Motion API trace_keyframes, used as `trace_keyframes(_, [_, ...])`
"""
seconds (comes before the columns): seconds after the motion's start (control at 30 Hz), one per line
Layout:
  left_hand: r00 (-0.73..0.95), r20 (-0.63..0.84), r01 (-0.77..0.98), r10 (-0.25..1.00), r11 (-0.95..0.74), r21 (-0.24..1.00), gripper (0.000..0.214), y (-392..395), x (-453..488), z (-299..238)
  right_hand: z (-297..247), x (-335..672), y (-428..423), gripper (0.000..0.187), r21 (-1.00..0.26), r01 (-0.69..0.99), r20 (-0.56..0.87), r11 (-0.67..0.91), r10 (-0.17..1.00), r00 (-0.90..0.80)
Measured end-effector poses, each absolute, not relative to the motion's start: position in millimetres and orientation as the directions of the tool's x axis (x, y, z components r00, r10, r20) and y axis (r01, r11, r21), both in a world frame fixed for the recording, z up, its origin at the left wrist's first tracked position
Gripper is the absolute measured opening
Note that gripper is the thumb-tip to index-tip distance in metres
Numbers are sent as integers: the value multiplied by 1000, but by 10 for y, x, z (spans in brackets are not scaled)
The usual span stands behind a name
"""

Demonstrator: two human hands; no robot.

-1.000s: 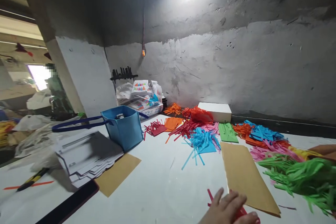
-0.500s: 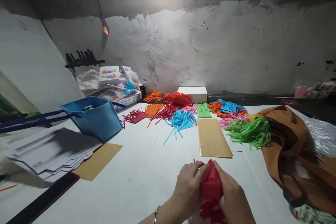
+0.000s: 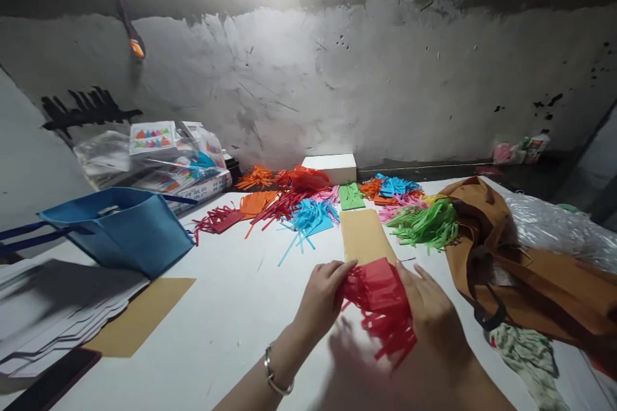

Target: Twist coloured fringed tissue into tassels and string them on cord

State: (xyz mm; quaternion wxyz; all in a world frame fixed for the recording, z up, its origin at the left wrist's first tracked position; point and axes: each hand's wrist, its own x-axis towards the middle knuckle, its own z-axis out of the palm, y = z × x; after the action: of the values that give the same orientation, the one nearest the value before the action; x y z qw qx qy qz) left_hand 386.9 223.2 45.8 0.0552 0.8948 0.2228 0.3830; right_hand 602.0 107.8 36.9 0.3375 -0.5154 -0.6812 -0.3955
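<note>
In the head view, you have a bundle of thin red paper with a fringed edge (image 3: 378,279) between your two hands, apparently raised off the white table (image 3: 231,340), with a shadow beneath. Your left hand (image 3: 322,292) grips its left edge, fingers curled around the paper. Your right hand (image 3: 429,298) lies along its right edge, fingers fairly straight — whether it pinches the paper or only steadies it, you cannot tell from here.

The relation that matters: the bundle sits directly between your palms, touched by both, so neither hand is clearly nearer. Its solid part is at the far end, by your fingertips; most strips trail back toward you and to the right, below your right hand. The long axis thus slants from the far side down toward your right forearm.

Just beyond the bundle lies a flat brown rectangular sheet (image 3: 367,233), its long side pointing away from you, its near end overlapped in view by the red paper. A heap of green paper strips (image 3: 429,225) rests farther right — beside a brown cloth piece (image 3: 475,212).
</note>
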Motion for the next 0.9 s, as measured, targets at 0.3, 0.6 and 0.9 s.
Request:
trace_keyframes(0.3, [856, 281, 498, 433, -836, -231, 78, 1958, 2839, 184, -605, 5433, 832, 52, 194, 969, 776, 154, 580, -247])
trace_keyframes(0.6, [921, 200, 337, 334, -941, 17, 56, 1313, 3171, -409, -1147, 5234, 718, 53, 49, 969, 722, 241, 662, -201])
trace_keyframes(0.9, [859, 382, 295, 340, -940, 173, 26, 1415, 3241, -441, -630, 5637, 504, 40, 152, 844, 636, 515, 602, -482])
